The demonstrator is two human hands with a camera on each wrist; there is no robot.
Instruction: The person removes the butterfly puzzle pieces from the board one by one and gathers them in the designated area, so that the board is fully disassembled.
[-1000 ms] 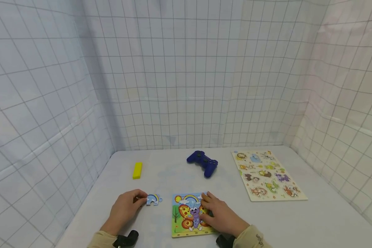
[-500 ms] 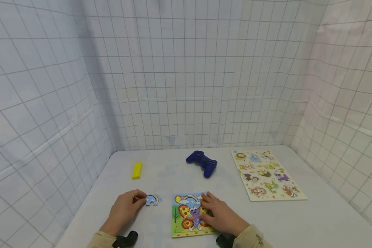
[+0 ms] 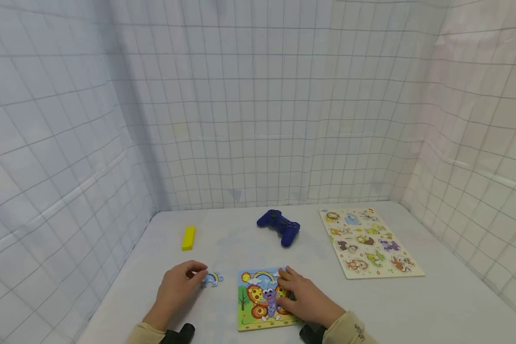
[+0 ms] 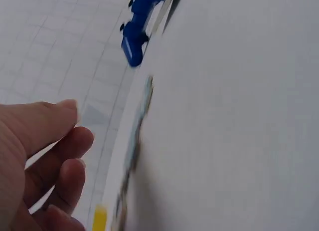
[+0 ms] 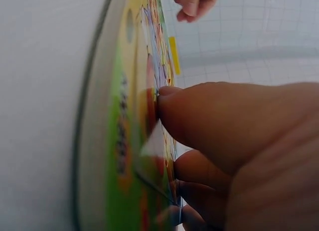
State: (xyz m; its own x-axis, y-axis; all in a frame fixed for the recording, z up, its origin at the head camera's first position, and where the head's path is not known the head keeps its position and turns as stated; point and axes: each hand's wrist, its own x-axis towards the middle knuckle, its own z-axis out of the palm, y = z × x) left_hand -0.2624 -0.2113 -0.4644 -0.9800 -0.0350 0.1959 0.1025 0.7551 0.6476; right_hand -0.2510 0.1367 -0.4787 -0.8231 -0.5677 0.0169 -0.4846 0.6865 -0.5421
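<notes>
Just above a small blue rainbow puzzle piece [image 3: 212, 279] is my left hand [image 3: 178, 286], its thumb and forefinger close together. In the left wrist view this hand [image 4: 45, 156] has loosely bent fingers with nothing between them, apart from the piece [image 4: 135, 141] on the table. A square butterfly puzzle [image 3: 255, 315] lies flat right of the piece. My right hand [image 3: 307, 298] rests over its right side, covering part of the picture. The right wrist view shows that hand [image 5: 239, 136] with thumb and fingertips against the puzzle's face [image 5: 117, 141].
A yellow block [image 3: 188, 238] lies behind my left hand. The dark blue game controller [image 3: 279, 227] is behind the butterfly puzzle. At the right rear lies a board of animal pictures [image 3: 370, 243]. Gridded white sheets [image 3: 241, 105] stand around the table's back and sides.
My left hand has risen slightly off the rainbow piece, which it touched before. The right hand stays on the butterfly puzzle. The head view has shifted slightly.
</notes>
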